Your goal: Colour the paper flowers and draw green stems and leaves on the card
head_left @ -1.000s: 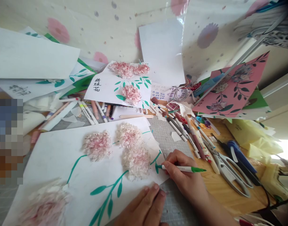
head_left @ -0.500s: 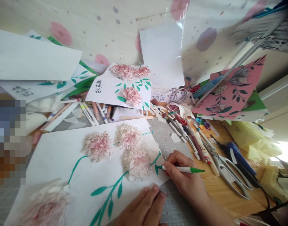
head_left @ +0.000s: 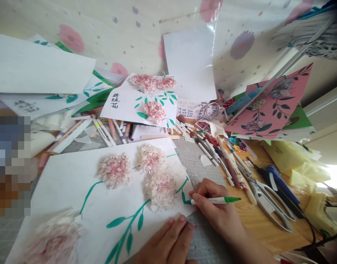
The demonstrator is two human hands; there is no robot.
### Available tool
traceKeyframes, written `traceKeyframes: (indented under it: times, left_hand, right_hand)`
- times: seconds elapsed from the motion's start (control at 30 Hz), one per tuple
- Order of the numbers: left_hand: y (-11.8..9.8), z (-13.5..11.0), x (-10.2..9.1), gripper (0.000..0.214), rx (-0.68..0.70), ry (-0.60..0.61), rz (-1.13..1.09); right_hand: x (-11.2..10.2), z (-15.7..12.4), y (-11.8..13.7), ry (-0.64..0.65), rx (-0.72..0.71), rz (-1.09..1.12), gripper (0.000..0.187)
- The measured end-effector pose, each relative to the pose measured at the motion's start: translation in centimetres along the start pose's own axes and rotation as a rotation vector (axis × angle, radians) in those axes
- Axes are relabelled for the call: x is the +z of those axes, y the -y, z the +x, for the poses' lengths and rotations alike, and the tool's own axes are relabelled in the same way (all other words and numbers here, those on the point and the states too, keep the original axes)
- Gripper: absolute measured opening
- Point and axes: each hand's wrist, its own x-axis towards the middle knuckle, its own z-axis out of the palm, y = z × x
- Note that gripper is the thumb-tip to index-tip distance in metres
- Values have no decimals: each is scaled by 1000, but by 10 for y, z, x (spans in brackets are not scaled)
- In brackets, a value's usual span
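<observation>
My right hand (head_left: 216,212) grips a green marker (head_left: 221,200) with a white barrel. The marker's dark green tip touches the white paper (head_left: 72,165) near its right edge, at the lower end of a small leaf stroke (head_left: 183,196). Flat on the paper's lower edge lies my left hand (head_left: 168,242), fingers stretched out and holding nothing. Raised pink-and-white paper-petal flowers (head_left: 160,189) sit on the sheet, with painted green stems and leaves (head_left: 130,229) around them.
A finished-looking flower picture (head_left: 124,99) leans at the back. Pens and brushes (head_left: 209,146) crowd behind the sheet. Scissors (head_left: 267,201) lie to the right, on the wooden table (head_left: 248,227). A grey cutting mat (head_left: 204,238) is underneath, and a pink flower card (head_left: 267,106) stands at right.
My right hand and the marker have moved slightly down. The green stroke near the paper's right edge now extends lower. My left hand stays in place.
</observation>
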Motion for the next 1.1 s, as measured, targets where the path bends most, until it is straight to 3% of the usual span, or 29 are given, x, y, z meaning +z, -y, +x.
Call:
traceKeyframes:
  times: [0.27, 0.67, 0.87, 1.1]
  left_hand:
    - [0, -1, 1, 39, -15, -3, -1]
    - [0, 0, 0, 38, -1, 4, 3]
    - [1, 1, -2, 37, 0, 0, 8]
    - [4, 1, -2, 35, 5, 3, -7]
  right_hand:
    - [-1, 0, 1, 6, -27, 20, 28]
    - [2, 2, -7, -59, 64, -2, 26]
    - [0, 1, 0, -7, -10, 27, 27]
    - [2, 1, -2, -21, 23, 4, 27]
